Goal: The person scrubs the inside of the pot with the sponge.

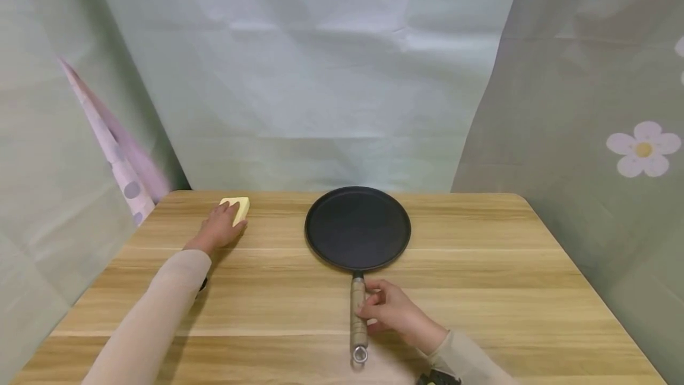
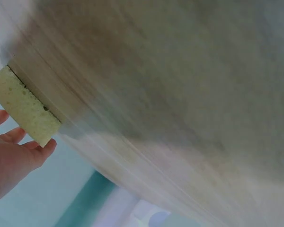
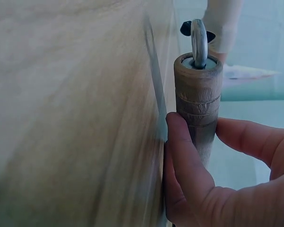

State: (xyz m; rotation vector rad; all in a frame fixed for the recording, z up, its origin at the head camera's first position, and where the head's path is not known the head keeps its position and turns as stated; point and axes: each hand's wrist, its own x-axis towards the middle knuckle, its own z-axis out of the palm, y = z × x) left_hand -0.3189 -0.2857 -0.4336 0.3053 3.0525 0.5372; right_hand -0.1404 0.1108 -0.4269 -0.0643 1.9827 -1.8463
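Observation:
A black flat round pan [image 1: 357, 228] lies in the middle of the wooden table [image 1: 481, 266], its wooden handle [image 1: 358, 309] pointing toward me and ending in a metal ring [image 1: 360, 354]. My right hand [image 1: 380, 309] grips that handle; in the right wrist view the thumb and fingers [image 3: 189, 161] curl round the handle [image 3: 198, 90] just below the ring [image 3: 198, 42]. A yellow sponge [image 1: 238, 207] sits at the far left of the table. My left hand [image 1: 227, 218] rests on its near side, fingers fairly straight. In the left wrist view the fingers [image 2: 19, 151] touch the sponge [image 2: 23, 106].
Pale green cloth walls close in the table at the back and on both sides, the right one printed with a flower [image 1: 643, 148]. A pink dotted cloth [image 1: 114, 147] hangs at the far left corner. Bare wood lies right of the pan.

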